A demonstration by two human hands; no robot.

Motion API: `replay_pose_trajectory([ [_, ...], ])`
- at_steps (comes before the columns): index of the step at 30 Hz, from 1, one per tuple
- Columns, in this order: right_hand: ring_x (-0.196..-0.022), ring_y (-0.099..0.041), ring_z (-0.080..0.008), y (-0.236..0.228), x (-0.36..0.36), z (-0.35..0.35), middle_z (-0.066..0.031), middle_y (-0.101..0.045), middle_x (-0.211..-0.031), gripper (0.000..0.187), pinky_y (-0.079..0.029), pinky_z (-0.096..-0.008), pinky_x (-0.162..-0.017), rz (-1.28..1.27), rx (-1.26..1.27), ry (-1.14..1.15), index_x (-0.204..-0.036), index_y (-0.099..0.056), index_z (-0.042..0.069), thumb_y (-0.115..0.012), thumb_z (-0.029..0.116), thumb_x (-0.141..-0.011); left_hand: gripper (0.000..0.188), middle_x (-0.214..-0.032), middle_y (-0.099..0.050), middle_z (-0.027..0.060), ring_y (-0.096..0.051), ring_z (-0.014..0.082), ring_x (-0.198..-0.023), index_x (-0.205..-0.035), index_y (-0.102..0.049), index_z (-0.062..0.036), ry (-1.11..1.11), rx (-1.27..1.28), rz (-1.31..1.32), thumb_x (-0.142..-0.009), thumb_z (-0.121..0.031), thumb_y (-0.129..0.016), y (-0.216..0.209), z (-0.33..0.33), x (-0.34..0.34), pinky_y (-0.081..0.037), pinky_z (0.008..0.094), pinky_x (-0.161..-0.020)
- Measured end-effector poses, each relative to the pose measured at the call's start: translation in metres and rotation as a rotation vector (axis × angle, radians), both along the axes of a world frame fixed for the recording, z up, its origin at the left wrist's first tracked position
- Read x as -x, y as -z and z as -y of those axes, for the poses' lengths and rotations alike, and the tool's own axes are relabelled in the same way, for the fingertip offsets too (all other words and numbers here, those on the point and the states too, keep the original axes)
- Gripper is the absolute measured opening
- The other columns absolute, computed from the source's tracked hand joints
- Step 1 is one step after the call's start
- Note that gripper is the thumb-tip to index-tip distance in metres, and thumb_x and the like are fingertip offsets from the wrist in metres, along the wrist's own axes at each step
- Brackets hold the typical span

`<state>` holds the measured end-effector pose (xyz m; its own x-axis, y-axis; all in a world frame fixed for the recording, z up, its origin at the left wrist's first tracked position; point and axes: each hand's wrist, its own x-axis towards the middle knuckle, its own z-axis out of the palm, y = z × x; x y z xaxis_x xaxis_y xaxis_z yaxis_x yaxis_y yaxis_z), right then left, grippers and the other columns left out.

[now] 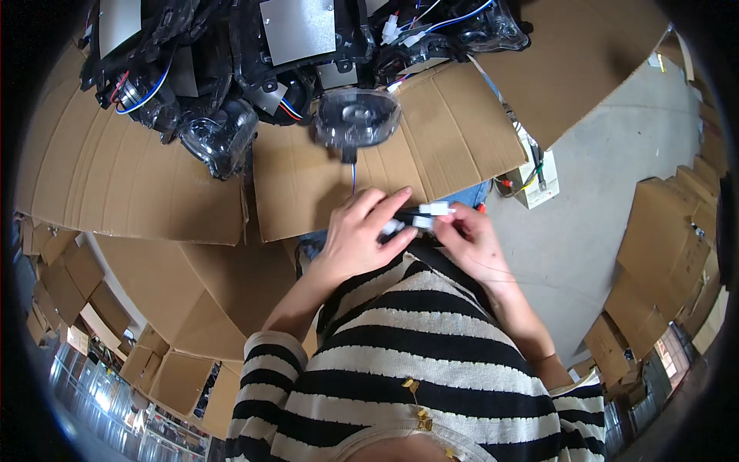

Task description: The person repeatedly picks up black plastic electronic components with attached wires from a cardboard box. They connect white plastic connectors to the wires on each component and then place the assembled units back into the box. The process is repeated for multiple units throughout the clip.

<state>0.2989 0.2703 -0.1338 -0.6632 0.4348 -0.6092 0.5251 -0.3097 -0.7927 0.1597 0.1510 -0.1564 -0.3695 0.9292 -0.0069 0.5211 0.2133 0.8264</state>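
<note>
Close to my body, my left hand (360, 232) curls its thumb and fingers around black-sleeved leads that end in white plastic connectors (422, 222). My right hand (475, 245) pinches the end of another white connector (436, 208) between thumb and fingertips. The connectors lie side by side in the gap between my hands, and my fingers hide part of the leads. Beyond them, on a cardboard flap, rests a round clear-lensed lamp (358, 119). A thin blue-and-white wire (354, 175) runs from its black stem down toward my left hand.
Several black lamp housings (308, 65) with metal plates and loose wires are heaped at the far side. Cardboard flaps (462, 127) spread beneath them. At right, a small white box (543, 185) with cables stands on the grey floor (593, 162). Cardboard cartons (662, 254) line both sides.
</note>
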Motion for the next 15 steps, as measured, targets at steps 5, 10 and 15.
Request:
replay_pose_trajectory([
  [5, -0.061, -0.044, -0.0027, -0.029, -0.011, -0.024, 0.0034, -0.05, -0.066, 0.006, -0.036, -0.0181, -0.053, 0.034, -0.063, -0.103, -0.075, -0.053, 0.002, -0.054, 0.008, -0.079, 0.023, -0.067, -0.053, 0.0083, -0.052, 0.0189, -0.055, -0.096, -0.059, -0.0026, 0.065, 0.04, 0.383, -0.073, -0.006, -0.058, -0.004, 0.008, 0.017, -0.042, 0.0259, -0.051],
  [10, -0.062, -0.047, -0.008, -0.041, -0.008, -0.026, -0.0011, -0.052, -0.068, 0.003, -0.036, -0.0209, -0.053, -0.083, -0.116, -0.209, -0.076, -0.054, 0.001, -0.054, 0.004, -0.075, 0.011, -0.065, -0.055, 0.0062, -0.051, 0.0133, -0.056, -0.086, -0.059, 0.0012, -0.027, 0.076, 0.791, -0.076, -0.001, -0.055, -0.003, 0.018, 0.009, -0.04, 0.0233, -0.052],
  [15, -0.06, -0.048, -0.0134, -0.037, -0.005, -0.026, -0.0044, -0.052, -0.068, 0.004, -0.036, -0.0234, -0.052, -0.146, -0.141, -0.258, -0.076, -0.054, 0.001, -0.055, 0.002, -0.073, 0.009, -0.066, -0.056, 0.006, -0.05, 0.013, -0.057, -0.082, -0.059, 0.0009, 0.038, 0.17, 0.884, -0.079, -0.005, -0.054, -0.007, 0.018, 0.017, -0.038, 0.0233, -0.052],
])
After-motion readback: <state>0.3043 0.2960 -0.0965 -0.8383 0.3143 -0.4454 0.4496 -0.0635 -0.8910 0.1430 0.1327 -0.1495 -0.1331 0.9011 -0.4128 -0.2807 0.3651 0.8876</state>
